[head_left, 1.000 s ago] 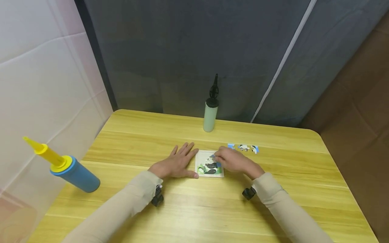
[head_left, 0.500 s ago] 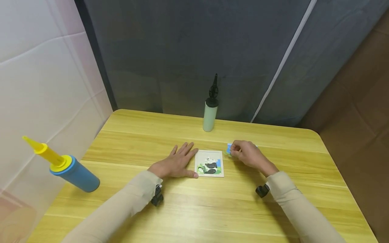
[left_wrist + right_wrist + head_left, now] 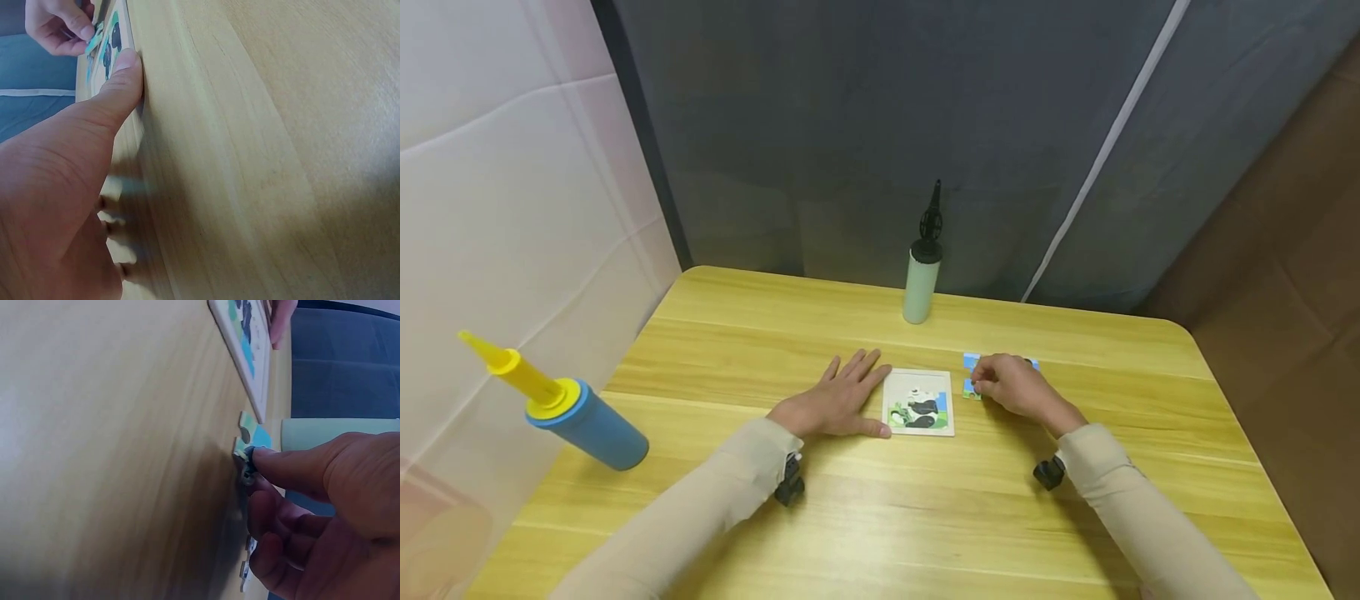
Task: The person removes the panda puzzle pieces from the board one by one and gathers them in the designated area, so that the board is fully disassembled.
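Note:
My left hand (image 3: 837,402) lies with fingers spread on the table, its thumb on the near left corner of a small white-framed panda jigsaw (image 3: 917,382). That thumb also shows against the frame (image 3: 129,25) in the left wrist view. Just right of the frame, my right hand (image 3: 1011,383) pinches a green, black and white puzzle piece (image 3: 240,454) between thumb and fingers, close to the tabletop. A green and blue piece (image 3: 248,425) shows beside the thumb. My fingers partly hide both the held piece and the loose pieces beyond.
A blue puzzle piece (image 3: 970,357) lies behind the right hand, with other pieces mostly covered. At the back stands a pale green hand pump (image 3: 920,292) with a black nozzle. A blue and yellow hand pump (image 3: 598,429) stands at the left edge of the wooden table (image 3: 880,517).
My right hand has gone from over the frame's upper right to the loose pieces at its right, carrying a green and blue piece there. My left hand has stayed put.

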Motion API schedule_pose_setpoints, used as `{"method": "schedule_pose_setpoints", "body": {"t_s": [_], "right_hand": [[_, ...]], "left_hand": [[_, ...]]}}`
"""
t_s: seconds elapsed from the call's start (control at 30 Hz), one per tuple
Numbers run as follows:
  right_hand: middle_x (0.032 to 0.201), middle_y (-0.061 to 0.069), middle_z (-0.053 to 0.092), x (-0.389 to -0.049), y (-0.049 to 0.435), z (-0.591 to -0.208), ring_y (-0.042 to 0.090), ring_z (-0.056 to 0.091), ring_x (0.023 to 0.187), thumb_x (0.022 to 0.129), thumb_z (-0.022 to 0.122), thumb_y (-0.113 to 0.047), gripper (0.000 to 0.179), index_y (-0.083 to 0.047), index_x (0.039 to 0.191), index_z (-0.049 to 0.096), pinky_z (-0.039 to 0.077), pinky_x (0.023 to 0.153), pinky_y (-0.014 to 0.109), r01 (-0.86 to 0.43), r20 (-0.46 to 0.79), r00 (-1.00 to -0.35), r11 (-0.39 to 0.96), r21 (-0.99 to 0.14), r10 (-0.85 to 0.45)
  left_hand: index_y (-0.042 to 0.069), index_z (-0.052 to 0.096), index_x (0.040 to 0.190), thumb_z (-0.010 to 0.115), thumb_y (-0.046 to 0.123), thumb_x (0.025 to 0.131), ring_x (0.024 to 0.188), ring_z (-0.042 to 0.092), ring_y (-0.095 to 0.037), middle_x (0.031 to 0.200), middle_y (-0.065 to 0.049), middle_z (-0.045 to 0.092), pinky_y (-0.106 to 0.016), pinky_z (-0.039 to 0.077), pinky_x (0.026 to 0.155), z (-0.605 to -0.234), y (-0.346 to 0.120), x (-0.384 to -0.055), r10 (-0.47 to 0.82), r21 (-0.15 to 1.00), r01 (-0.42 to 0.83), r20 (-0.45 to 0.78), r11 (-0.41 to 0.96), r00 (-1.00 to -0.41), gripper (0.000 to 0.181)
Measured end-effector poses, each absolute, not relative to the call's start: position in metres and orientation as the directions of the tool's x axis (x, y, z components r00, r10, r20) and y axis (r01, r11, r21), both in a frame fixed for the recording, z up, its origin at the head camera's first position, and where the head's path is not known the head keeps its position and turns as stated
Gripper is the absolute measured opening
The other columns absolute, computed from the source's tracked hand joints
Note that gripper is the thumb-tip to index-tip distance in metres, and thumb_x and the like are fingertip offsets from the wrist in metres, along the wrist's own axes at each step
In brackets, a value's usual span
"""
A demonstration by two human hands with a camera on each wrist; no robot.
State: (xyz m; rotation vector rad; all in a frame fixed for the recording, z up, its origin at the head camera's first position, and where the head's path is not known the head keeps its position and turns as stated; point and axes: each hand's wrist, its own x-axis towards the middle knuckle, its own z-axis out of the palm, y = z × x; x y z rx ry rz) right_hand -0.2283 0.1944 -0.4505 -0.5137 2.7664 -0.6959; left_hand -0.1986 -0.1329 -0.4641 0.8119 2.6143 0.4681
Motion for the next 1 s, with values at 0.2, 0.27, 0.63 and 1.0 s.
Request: {"method": "schedule_pose_setpoints", "body": {"t_s": [0.2, 0.27, 0.63, 1.0], "right_hand": [[0.094, 0.004, 0.075, -0.230, 0.193, -0.453, 0.017, 0.059, 0.081, 0.101, 0.072, -0.013, 0.007, -0.012, 0.096, 0.076, 0.051, 0.078, 0.035, -0.266, -0.127, -0.923, 0.842, -0.469, -0.362], [0.095, 0.004, 0.074, -0.230, 0.192, -0.454, 0.018, 0.059, 0.082, 0.101, 0.073, -0.013, 0.006, -0.012, 0.095, 0.076, 0.052, 0.078, 0.036, -0.269, -0.118, -0.926, 0.848, -0.457, -0.358], [0.103, 0.008, 0.071, -0.231, 0.194, -0.447, 0.020, 0.060, 0.085, 0.103, 0.071, -0.017, 0.009, -0.011, 0.099, 0.077, 0.051, 0.079, 0.039, -0.264, -0.023, -0.949, 0.835, -0.482, -0.313], [0.110, 0.007, 0.071, -0.221, 0.166, -0.432, 0.020, 0.064, 0.090, 0.104, 0.069, -0.017, 0.013, -0.009, 0.111, 0.077, 0.056, 0.082, 0.043, -0.321, -0.035, -0.921, 0.807, -0.495, -0.388]], "left_hand": [[0.011, 0.018, 0.172, 0.069, 0.064, 0.096, 0.169, 0.000, -0.042, 0.181, -0.019, 0.001, -0.068, 0.003, 0.134, -0.462, -0.132, -0.199, 0.591, 0.409, 0.471, -0.242, 0.782, -0.770, 0.106], [0.011, 0.017, 0.172, 0.069, 0.064, 0.096, 0.169, 0.001, -0.042, 0.181, -0.019, 0.001, -0.068, 0.004, 0.134, -0.462, -0.131, -0.199, 0.590, 0.405, 0.472, -0.243, 0.783, -0.770, 0.106], [0.013, 0.016, 0.173, 0.067, 0.068, 0.095, 0.169, -0.001, -0.041, 0.182, -0.017, -0.001, -0.067, 0.003, 0.135, -0.463, -0.130, -0.201, 0.584, 0.385, 0.472, -0.263, 0.793, -0.768, 0.107], [0.012, 0.017, 0.172, 0.068, 0.066, 0.096, 0.169, 0.000, -0.042, 0.181, -0.018, 0.000, -0.068, 0.004, 0.134, -0.463, -0.132, -0.199, 0.586, 0.393, 0.471, -0.256, 0.789, -0.769, 0.106]]}}
